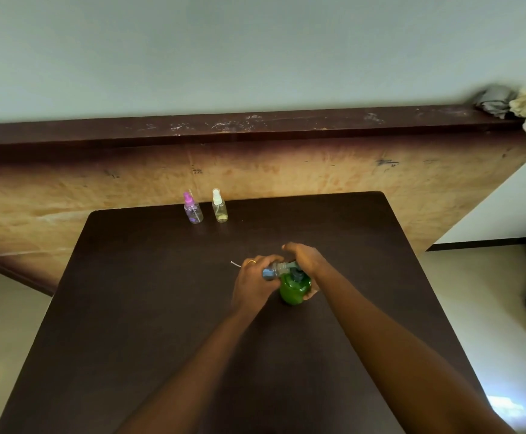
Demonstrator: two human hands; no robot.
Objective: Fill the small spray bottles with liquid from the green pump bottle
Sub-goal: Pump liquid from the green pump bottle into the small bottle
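The green pump bottle (293,291) stands on the worktop (161,308) under the right grip (304,260), which curls over its pump head. The left grip (254,283) holds a small clear bottle (273,270), tipped with its mouth at the spout. Well beyond and leftward, a pink-capped spray bottle (192,211) and a white-capped spray bottle (220,209) stand upright.

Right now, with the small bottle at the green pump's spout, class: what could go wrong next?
The left hand holds the small clear blue-tinted plastic bottle tilted at the spout of the green round plastic pump bottle; its mouth could slip off, spilling liquid onto the dark brown table.
The right hand covers the pump head; a hard press might squirt past the mouth or tip the green bottle.
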